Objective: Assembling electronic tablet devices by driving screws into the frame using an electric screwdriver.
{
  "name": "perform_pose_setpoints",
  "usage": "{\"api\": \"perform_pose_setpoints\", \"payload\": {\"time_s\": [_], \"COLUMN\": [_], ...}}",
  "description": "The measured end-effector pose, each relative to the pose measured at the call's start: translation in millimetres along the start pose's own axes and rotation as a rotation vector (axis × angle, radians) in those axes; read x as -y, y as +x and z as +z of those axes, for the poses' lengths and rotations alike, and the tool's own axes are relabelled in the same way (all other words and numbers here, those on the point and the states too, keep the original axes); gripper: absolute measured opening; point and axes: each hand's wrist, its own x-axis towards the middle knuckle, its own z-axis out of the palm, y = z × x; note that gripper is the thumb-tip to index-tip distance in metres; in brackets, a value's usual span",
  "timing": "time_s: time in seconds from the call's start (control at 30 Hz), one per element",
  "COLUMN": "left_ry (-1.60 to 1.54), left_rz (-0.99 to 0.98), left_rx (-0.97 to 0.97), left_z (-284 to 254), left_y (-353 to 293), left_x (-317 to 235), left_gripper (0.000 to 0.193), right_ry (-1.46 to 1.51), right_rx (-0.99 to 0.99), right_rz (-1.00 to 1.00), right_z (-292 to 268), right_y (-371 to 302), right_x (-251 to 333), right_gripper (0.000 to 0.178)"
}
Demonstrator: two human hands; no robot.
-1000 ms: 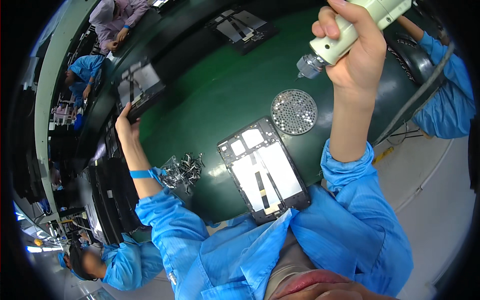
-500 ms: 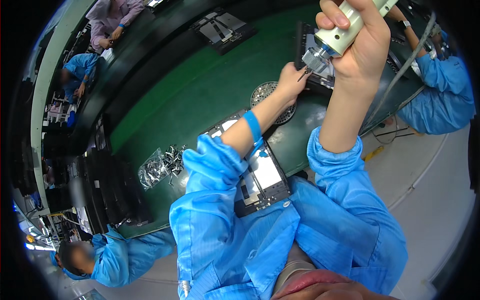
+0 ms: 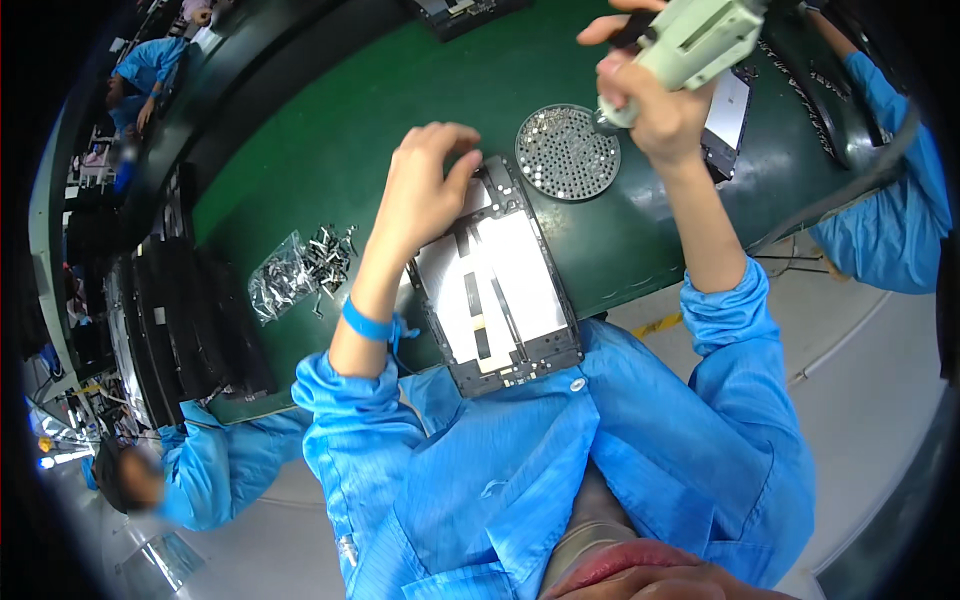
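Note:
A flat tablet-like frame [image 3: 530, 270] with silver plates, black edges and ribbon strips lies in front of me, its near end at my jacket. My left hand [image 3: 425, 185] is over its far left corner, thumb apart from the bent fingers; nothing shows in it. Farther right and raised, my right hand [image 3: 655, 110] grips a pale green electric screwdriver [image 3: 705, 40], slightly blurred. The tool's nose covers part of the right rim of a round perforated screw tray [image 3: 540, 185] holding many tiny bright pieces.
Left of the frame lie a clear plastic bag [image 3: 275, 282] and a pile of small metal parts [image 3: 328, 255]. Black panels [image 3: 190, 310] stand stacked at the left. Another device frame [image 3: 727, 115] is beyond my right hand. Co-workers in blue sleeves [image 3: 235, 470] sit at both sides.
My left hand has left the device frame at the far right and come back to the nearer frame. My right hand has lowered the screwdriver toward the screw tray.

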Motion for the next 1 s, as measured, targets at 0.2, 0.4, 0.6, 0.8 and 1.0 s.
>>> {"api": "perform_pose_setpoints", "payload": {"time_s": [0.2,0.4,0.6,0.8,1.0], "left_ry": [0.13,0.043,0.09,0.117,0.109], "left_rz": [0.032,-0.029,0.095,0.042,0.009], "left_rx": [-0.225,-0.407,-0.481,-0.464,-0.494], "left_z": [-17,-20,-14,-14,-14], "left_y": [-58,-81,-78,-78,-80], "left_x": [24,59,59,57,59], "left_gripper": [0.018,0.02,0.014,0.014,0.015], "right_ry": [0.379,0.259,0.207,0.271,0.237], "right_rx": [0.089,0.149,0.172,0.174,0.203], "right_rz": [0.163,0.033,0.008,0.024,0.022], "right_z": [32,42,43,40,44], "right_y": [-15,-24,-29,-34,-34], "right_x": [-22,-38,-45,-50,-47], "right_gripper": [0.048,0.047,0.047,0.047,0.047]}}
